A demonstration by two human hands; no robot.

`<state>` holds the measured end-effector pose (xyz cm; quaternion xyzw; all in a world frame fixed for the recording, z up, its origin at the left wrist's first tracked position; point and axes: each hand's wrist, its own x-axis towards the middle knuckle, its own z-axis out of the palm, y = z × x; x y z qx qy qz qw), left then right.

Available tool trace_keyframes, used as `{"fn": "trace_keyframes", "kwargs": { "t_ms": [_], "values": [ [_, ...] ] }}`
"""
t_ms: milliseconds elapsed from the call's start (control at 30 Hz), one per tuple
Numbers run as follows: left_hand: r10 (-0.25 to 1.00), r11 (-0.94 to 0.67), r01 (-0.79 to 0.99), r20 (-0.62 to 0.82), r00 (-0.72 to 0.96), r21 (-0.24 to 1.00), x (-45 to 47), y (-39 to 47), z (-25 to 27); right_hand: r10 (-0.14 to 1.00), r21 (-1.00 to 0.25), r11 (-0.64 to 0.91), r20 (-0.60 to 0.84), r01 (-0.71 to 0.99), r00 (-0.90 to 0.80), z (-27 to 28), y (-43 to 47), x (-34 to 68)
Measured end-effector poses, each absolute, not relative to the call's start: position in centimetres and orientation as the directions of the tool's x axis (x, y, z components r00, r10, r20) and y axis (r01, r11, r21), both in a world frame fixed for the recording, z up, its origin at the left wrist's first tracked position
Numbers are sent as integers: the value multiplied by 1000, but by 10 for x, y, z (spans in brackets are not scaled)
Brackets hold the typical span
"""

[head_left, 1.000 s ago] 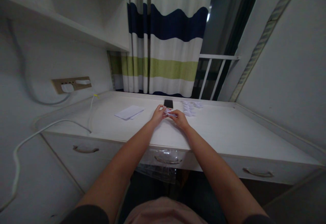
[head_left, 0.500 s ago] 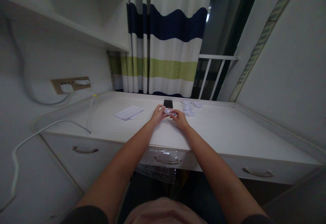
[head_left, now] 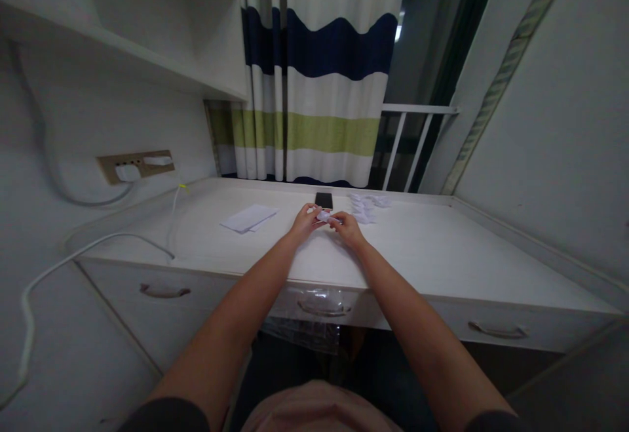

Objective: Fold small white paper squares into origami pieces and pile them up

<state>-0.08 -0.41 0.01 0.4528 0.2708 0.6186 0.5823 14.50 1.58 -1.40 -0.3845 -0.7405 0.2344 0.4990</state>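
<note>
Paper [head_left: 323, 216] pinched by left hand [head_left: 303, 221] and right hand [head_left: 348, 228] looks unfinished; folded pieces [head_left: 362, 208], apparently done, lie near the worktop's [head_left: 432, 248] back edge, flat sheets [head_left: 249, 217] untouched toward its left.

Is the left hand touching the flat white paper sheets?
No, the left hand holds a small white paper piece, clear of the sheets.

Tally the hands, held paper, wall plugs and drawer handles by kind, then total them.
Left hand, right hand: 2
Held folded paper: 1
Lower plug, upper plug: 2
Left handle, middle handle, right handle: 3
Total: 8
</note>
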Motion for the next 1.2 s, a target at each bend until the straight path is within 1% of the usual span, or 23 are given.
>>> {"fn": "trace_keyframes", "kwargs": {
  "t_ms": [200,433,700,867,1033,1200],
  "values": [
    [960,-177,-356,240,141,918,1,-6,0,812,-763,579,569,286,-128,-16,18,146],
    [963,-176,-313,230,144,933,0,-5,-2,831,-789,556,537,263,-146,-15,18,148],
    [963,-195,-245,233,136,950,-1,-3,-1,869,-861,484,452,154,-204,-8,11,146],
    [961,-222,-215,250,115,951,-3,-4,0,878,-865,469,435,177,-200,-5,9,146],
    [961,-239,-216,262,87,947,-2,-6,1,858,-847,505,472,165,-201,-4,8,145],
    [962,-229,-272,259,81,935,-1,-5,1,844,-847,531,524,40,-112,-8,12,144]
  ]
}}
